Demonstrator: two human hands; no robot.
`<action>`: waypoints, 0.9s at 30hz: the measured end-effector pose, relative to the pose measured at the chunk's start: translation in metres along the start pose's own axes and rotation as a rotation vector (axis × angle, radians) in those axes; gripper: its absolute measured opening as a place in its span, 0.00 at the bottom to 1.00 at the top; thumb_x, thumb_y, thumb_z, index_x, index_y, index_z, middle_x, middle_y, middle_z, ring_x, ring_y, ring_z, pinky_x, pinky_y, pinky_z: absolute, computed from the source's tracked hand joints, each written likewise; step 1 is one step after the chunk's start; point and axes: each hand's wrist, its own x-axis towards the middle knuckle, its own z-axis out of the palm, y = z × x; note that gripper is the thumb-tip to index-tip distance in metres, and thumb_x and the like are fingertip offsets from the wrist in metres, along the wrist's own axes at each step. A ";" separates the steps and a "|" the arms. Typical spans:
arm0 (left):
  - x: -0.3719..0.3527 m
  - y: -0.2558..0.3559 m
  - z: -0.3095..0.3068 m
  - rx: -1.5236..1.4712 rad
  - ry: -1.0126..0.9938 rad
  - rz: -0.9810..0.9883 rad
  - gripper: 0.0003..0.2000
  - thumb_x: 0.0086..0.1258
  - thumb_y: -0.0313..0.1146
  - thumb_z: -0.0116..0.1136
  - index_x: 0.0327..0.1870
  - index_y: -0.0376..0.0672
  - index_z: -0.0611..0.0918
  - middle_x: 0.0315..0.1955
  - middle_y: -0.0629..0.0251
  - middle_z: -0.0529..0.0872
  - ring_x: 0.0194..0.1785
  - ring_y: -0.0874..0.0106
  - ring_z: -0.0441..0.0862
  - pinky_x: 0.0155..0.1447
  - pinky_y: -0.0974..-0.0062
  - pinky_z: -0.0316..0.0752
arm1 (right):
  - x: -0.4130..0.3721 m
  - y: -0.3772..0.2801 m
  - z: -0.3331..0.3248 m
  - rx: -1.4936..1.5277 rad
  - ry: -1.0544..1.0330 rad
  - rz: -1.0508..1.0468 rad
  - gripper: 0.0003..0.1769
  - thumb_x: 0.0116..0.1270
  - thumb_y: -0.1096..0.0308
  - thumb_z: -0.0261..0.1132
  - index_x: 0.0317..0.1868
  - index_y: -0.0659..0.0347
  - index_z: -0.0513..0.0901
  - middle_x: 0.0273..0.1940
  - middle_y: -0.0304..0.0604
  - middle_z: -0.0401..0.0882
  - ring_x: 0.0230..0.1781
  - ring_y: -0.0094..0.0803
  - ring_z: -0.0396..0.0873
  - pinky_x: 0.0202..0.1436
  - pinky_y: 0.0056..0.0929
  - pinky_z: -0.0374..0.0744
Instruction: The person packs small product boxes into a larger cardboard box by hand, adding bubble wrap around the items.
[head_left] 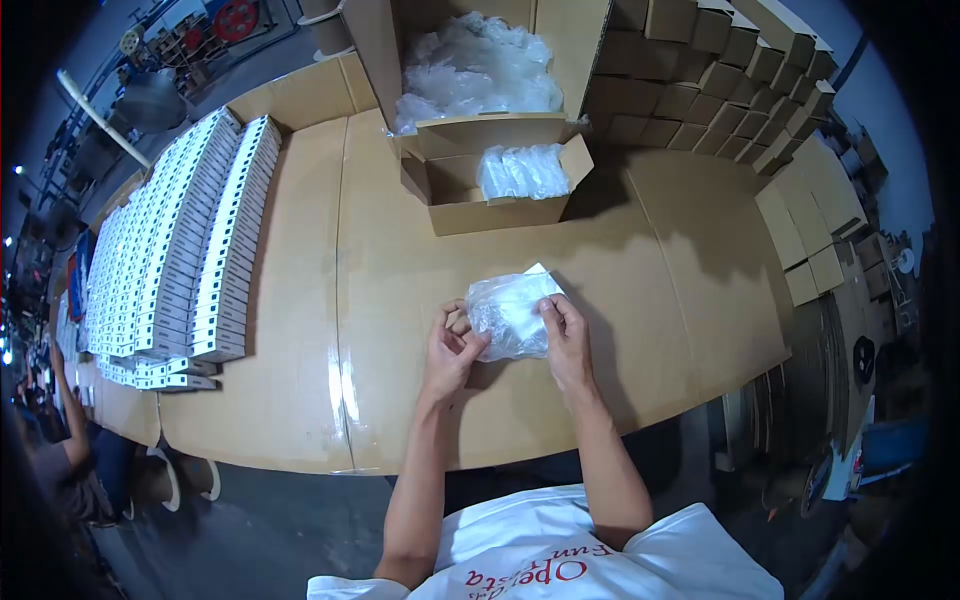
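We see a crinkled clear plastic packet [508,315] with something white inside, lying near the table's near edge, about midway along it. It sits between the two hands: the left hand [452,350] grips its left lower edge, and the right hand [565,335] grips its right side. Both are closed on the film, fingertips pinched and touching it.

The table [400,270] is covered in brown cardboard sheets. Toward the far edge, straight beyond the packet, stands a small open carton [495,205] with similar packets [525,170] in it. Behind that is a large open carton [570,50] full of loose clear bags [480,65]. Rows of white boxes [190,240] run along the left edge. Brown cartons [730,80] are stacked at the far right corner, and flat cardboard [810,230] lies along the right edge. Off the near left corner, another person [70,450] is at work. The room beyond is dim and cluttered with machinery.

Both forearms reach forward from the near edge, bare, converging on the packet, wrists low over the cardboard and fingers curled inward.
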 end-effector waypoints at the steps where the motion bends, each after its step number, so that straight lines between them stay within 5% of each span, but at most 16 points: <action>1: 0.000 0.001 0.000 -0.014 -0.017 -0.012 0.25 0.67 0.17 0.63 0.63 0.39 0.68 0.46 0.60 0.84 0.48 0.74 0.84 0.47 0.77 0.81 | 0.000 0.000 0.000 -0.002 0.004 -0.009 0.15 0.81 0.63 0.57 0.38 0.65 0.80 0.32 0.32 0.76 0.33 0.18 0.68 0.39 0.24 0.70; 8: -0.003 0.004 -0.018 -0.483 0.133 0.082 0.29 0.59 0.09 0.51 0.64 0.40 0.70 0.50 0.60 0.78 0.44 0.74 0.79 0.42 0.79 0.78 | 0.002 0.011 -0.007 0.170 0.043 0.079 0.14 0.81 0.62 0.56 0.39 0.63 0.80 0.33 0.30 0.74 0.36 0.19 0.67 0.44 0.22 0.69; 9: 0.000 0.005 -0.016 -0.225 0.135 0.193 0.29 0.58 0.08 0.50 0.64 0.40 0.72 0.54 0.58 0.75 0.49 0.72 0.78 0.44 0.81 0.76 | 0.002 0.006 -0.004 0.374 0.050 0.159 0.15 0.81 0.62 0.57 0.39 0.63 0.81 0.34 0.31 0.75 0.38 0.19 0.68 0.45 0.22 0.69; 12: -0.001 0.004 0.005 0.588 0.189 0.470 0.29 0.60 0.13 0.55 0.65 0.41 0.73 0.58 0.59 0.73 0.55 0.70 0.76 0.53 0.79 0.76 | -0.003 -0.015 -0.008 0.290 -0.033 0.139 0.16 0.81 0.60 0.57 0.37 0.63 0.81 0.34 0.32 0.76 0.39 0.19 0.69 0.46 0.23 0.69; 13: -0.006 0.010 0.019 0.656 0.148 0.545 0.24 0.61 0.18 0.60 0.61 0.41 0.78 0.62 0.59 0.72 0.63 0.65 0.74 0.60 0.75 0.75 | -0.002 -0.012 -0.009 0.278 -0.054 0.164 0.17 0.81 0.59 0.57 0.38 0.64 0.82 0.35 0.33 0.77 0.39 0.20 0.70 0.47 0.23 0.70; 16: -0.013 0.014 0.011 0.899 0.077 0.598 0.19 0.62 0.25 0.67 0.56 0.42 0.83 0.65 0.57 0.71 0.67 0.64 0.72 0.62 0.70 0.75 | -0.004 -0.012 -0.011 0.209 -0.072 0.215 0.18 0.81 0.58 0.57 0.43 0.66 0.83 0.38 0.36 0.81 0.42 0.21 0.74 0.49 0.24 0.72; 17: -0.005 0.001 -0.001 0.723 0.145 0.696 0.12 0.67 0.29 0.69 0.50 0.41 0.86 0.61 0.57 0.76 0.53 0.68 0.79 0.53 0.75 0.75 | -0.007 -0.016 -0.010 0.168 -0.056 0.217 0.18 0.81 0.58 0.57 0.45 0.66 0.84 0.39 0.37 0.82 0.43 0.21 0.75 0.50 0.24 0.73; 20: -0.009 0.007 -0.002 0.255 0.247 0.381 0.09 0.75 0.33 0.63 0.45 0.36 0.85 0.46 0.63 0.84 0.44 0.76 0.79 0.48 0.78 0.74 | -0.009 -0.045 -0.016 -0.085 -0.120 0.053 0.21 0.79 0.55 0.59 0.57 0.65 0.83 0.48 0.45 0.83 0.48 0.27 0.79 0.51 0.30 0.79; 21: -0.011 0.007 -0.005 0.320 0.351 0.367 0.11 0.81 0.34 0.56 0.41 0.35 0.85 0.32 0.73 0.83 0.36 0.83 0.76 0.40 0.82 0.71 | -0.010 -0.053 -0.017 -0.158 -0.139 0.005 0.21 0.78 0.55 0.61 0.59 0.64 0.83 0.49 0.47 0.82 0.49 0.29 0.79 0.51 0.31 0.80; 23: -0.011 0.006 -0.009 0.327 0.370 0.322 0.11 0.80 0.36 0.57 0.40 0.36 0.85 0.30 0.75 0.82 0.33 0.85 0.74 0.36 0.82 0.69 | -0.007 -0.052 -0.015 -0.090 -0.186 -0.137 0.28 0.68 0.55 0.72 0.62 0.63 0.81 0.54 0.53 0.79 0.51 0.35 0.80 0.51 0.35 0.83; 27: -0.011 0.007 -0.002 0.334 0.345 0.254 0.12 0.79 0.37 0.60 0.38 0.37 0.84 0.28 0.76 0.82 0.30 0.85 0.73 0.32 0.82 0.67 | -0.008 -0.051 0.001 -0.281 -0.208 -0.217 0.33 0.53 0.56 0.83 0.56 0.64 0.85 0.45 0.49 0.83 0.49 0.35 0.81 0.47 0.30 0.81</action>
